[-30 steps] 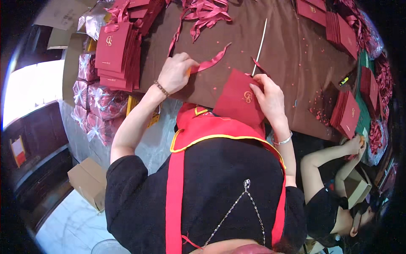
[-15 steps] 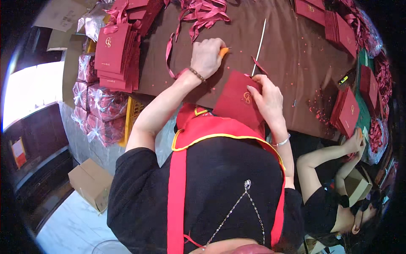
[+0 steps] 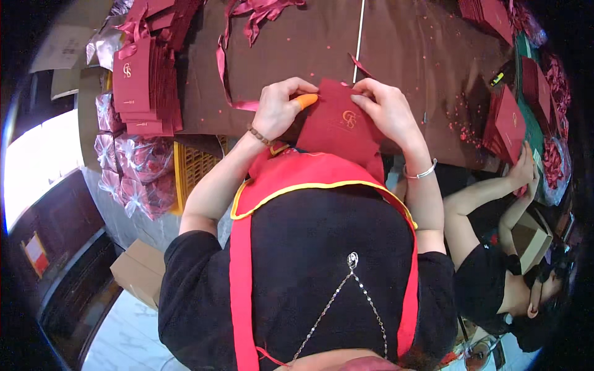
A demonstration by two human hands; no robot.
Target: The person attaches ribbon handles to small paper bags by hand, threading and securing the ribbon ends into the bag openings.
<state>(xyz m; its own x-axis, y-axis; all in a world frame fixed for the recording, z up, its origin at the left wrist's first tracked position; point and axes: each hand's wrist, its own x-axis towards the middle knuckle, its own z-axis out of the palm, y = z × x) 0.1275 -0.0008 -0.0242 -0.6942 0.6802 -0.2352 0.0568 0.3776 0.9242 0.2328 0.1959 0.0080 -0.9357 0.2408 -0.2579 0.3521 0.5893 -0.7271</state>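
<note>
A flat dark red paper bag [image 3: 340, 133] with a gold emblem lies over the table's near edge, partly against my red apron. My right hand [image 3: 391, 112] is closed, thumb and fingers pinching the bag's upper right edge. At the upper left corner, my left hand [image 3: 279, 111] pinches with thumb and bent fingers; an orange finger cover [image 3: 304, 101] sits on one digit. A pink-red ribbon [image 3: 223, 71] trails from the table to behind my left hand. Just beyond the bag are a thin white rod [image 3: 359, 37] and a short dark red strip [image 3: 360, 66].
Stacked red bags [image 3: 139, 83] stand at the left, above plastic-wrapped bundles [image 3: 145, 154] and a yellow crate [image 3: 189, 170]. Loose ribbons [image 3: 266, 12] lie at the back. At right, a co-worker's hands [image 3: 525, 173] are by more red bags [image 3: 508, 123]. A cardboard box [image 3: 139, 269] sits on the floor.
My left hand has come down and toward me, from above the table to the bag's upper left corner. My right hand stays at the bag's top edge. The view has shifted slightly.
</note>
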